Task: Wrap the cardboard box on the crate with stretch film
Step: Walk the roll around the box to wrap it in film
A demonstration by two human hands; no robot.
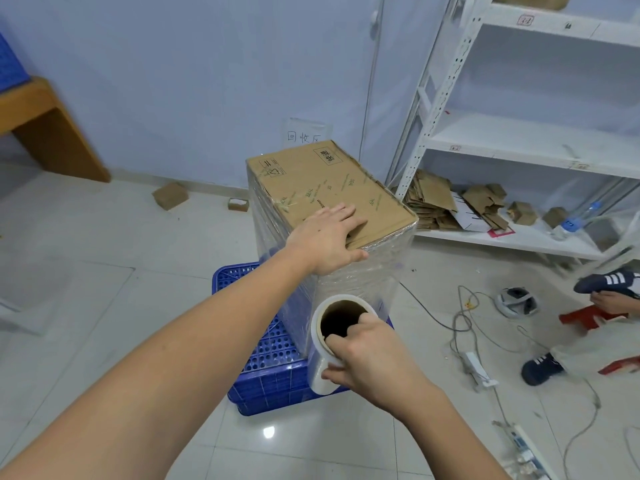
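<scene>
Left hand [323,242] spread flat on box [329,192] top | right hand [372,358] grips roll [332,344] core; film likely clingy, light — keep tension.

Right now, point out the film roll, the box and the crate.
film roll [320,367], head view, wound film on its outer side
box [332,188], head view, bare cardboard top
crate [273,375], head view, blue front wall

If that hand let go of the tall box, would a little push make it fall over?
Probably it could tip: the cardboard box stands tall and narrow on the blue crate. The left hand pressing flat on top suggests it needs steadying. Film on its sides likely makes them slippery.
</scene>
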